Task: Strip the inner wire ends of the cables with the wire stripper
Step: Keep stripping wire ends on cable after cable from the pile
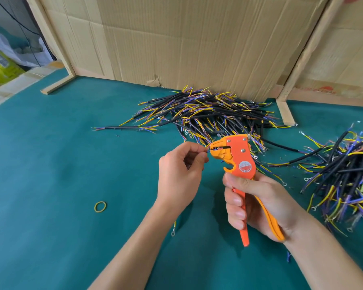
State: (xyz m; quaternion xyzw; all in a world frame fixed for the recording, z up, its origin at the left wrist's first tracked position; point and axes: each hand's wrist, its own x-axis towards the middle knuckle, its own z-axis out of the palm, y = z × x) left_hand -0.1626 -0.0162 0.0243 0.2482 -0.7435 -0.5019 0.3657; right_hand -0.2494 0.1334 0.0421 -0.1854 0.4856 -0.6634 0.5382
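**Feeding a wire end into the stripper**

While the right hand [258,204] wraps the wire stripper [242,164] handles, the left hand [179,170], at 9 o'clock of the tool head, pinches a thin wire [207,150]; light and limp, so hold it close to the jaws. Its tip inside them is hidden. Cable piles [214,114] lie on the table [50,164] at 12 and 3 o'clock.

A yellow rubber band [100,206] lies on green felt [40,164] before upright cardboard [187,38].

Two bare forearms, no sleeves visible, entering from 6 o'clock. Left hand [179,170] and right hand [254,204] bare: no gloves, rings, watch or wristbands. Fingernails short, unpainted.
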